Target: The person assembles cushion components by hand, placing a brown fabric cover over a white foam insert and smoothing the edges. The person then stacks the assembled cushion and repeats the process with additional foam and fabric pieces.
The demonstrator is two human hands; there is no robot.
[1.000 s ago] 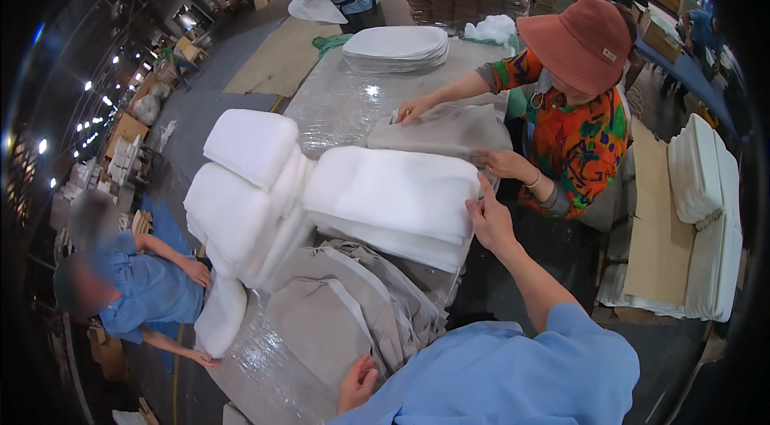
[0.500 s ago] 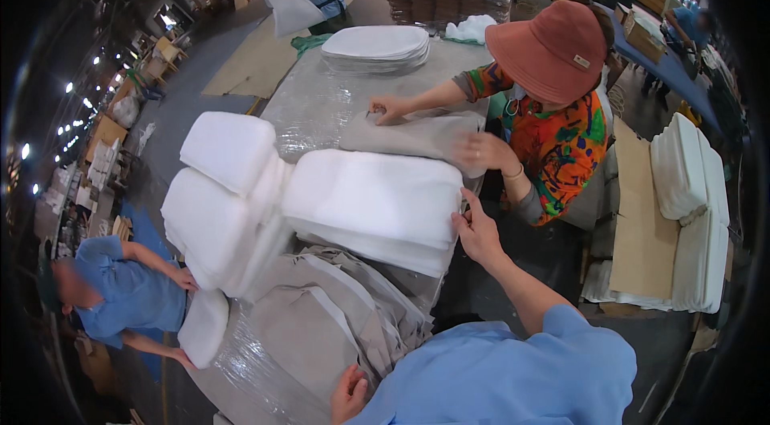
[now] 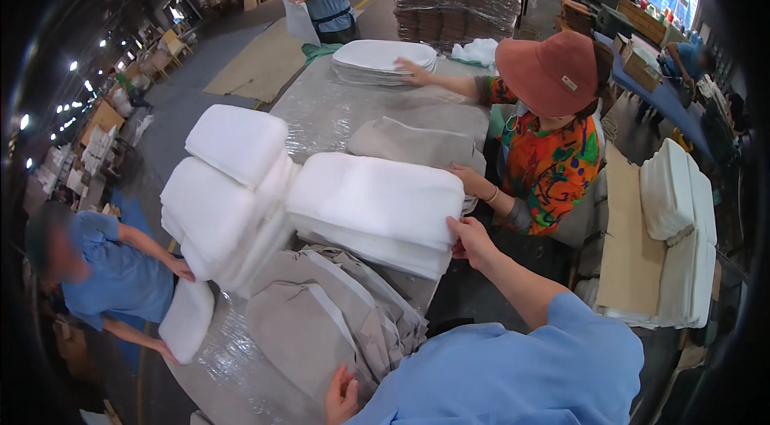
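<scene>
A stack of white padding sheets (image 3: 373, 188) with rounded corners lies across the middle of the table. My right hand (image 3: 475, 242) pinches the near right corner of its top sheet, thumb above and fingers below. At the lower edge, my left hand (image 3: 342, 395) is beside several overlapping grey fabric pieces (image 3: 301, 329), its fingers loosely bent and nothing visible in them. Whether it touches the fabric I cannot tell. A taller pile of white padding (image 3: 210, 212) rises just left of the middle stack.
Across the table, a co-worker in a red hat (image 3: 549, 72) touches a far white stack (image 3: 383, 56) and grey fabric (image 3: 413, 143). Another person (image 3: 120, 273) at left holds a white pad (image 3: 187, 321). More white padding (image 3: 670, 188) stands at right, beside brown board (image 3: 630, 240).
My right hand has moved slightly down, now gripping the top sheet's corner. The red-hatted co-worker's hand has reached to the far white stack. The left person's pad has shifted left.
</scene>
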